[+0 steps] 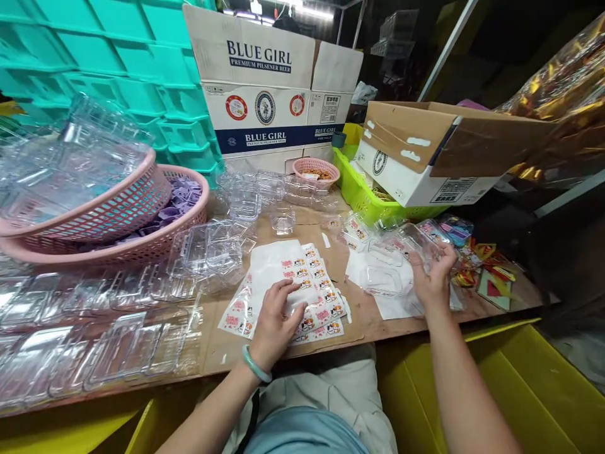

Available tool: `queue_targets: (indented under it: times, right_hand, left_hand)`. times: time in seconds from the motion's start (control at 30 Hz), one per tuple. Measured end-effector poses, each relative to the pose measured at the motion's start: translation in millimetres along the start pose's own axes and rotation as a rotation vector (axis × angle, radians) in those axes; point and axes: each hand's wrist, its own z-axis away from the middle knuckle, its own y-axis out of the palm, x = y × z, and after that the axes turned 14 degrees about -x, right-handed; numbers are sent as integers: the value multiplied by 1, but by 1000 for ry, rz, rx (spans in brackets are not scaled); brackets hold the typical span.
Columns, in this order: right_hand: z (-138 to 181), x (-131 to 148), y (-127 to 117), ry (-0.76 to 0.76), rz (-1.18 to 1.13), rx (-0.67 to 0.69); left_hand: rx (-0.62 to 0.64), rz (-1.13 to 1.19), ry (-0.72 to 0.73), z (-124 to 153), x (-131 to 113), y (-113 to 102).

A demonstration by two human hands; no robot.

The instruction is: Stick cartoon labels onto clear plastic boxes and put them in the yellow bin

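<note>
My left hand [280, 318], with a pale green bangle on its wrist, rests over sticker sheets [326, 291] printed with cartoon cats and pink lettering. Its thumb stands apart from the bent fingers, and nothing shows between them. To the right, my right hand [433, 272] grips a clear plastic box [407, 243] with a printed cat sticker on it. Its fingers are closed around the near edge. Below and left of that hand, another clear plastic box [382, 277] lies on white paper.
Clear plastic boxes [127, 340] line the table's left side. Pink baskets [186, 233] stand behind them, near teal crates [113, 57]. A small pink basket [317, 170], a lime-green basket [368, 202] and cardboard boxes [265, 82] occupy the back. Colourful packets [486, 258] lie far right.
</note>
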Motion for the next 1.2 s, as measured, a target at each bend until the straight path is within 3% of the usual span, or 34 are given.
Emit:
queue_targets:
  times: [0.07, 0.17, 0.27, 0.33, 0.37, 0.47, 0.57, 0.77, 0.87, 1.0, 1.13, 1.2]
  right_hand:
    - [-9, -25, 2, -123, 161, 77]
    - [-11, -36, 6, -269, 312, 140]
    - [-3, -17, 13, -333, 319, 17]
    - [13, 9, 22, -369, 208, 49]
    - [25, 23, 29, -399, 112, 155]
    - [71, 67, 51, -525, -209, 646]
    - [105, 96, 67, -629, -297, 821]
    - [109, 104, 70, -765, -136, 843]
    - [113, 99, 67, -683, -207, 841]
    - [127, 95, 62, -560, -262, 802]
    - [129, 99, 51, -467, -346, 662]
    - [125, 102, 44, -489, -383, 617]
  left_hand:
    - [-139, -137, 112, -5, 9, -7]
    - [-274, -281, 122, -17, 20, -17]
    - [-262, -345, 36, -24, 24, -22]
    - [-230, -333, 60, -23, 22, -20]
    - [-227, -320, 95, -21, 20, -19]
    - [-268, -252, 116, -12, 11, -18]
    - [-239, -101, -79, 2, 2, -25]
    - [247, 212, -633, 35, -10, -38]
    - [241, 338, -742, 42, -12, -36]
    - [196, 311, -692, 41, -15, -38]
    - [327, 353, -764, 46, -20, -43]
    - [254, 488, -813, 48, -22, -40]
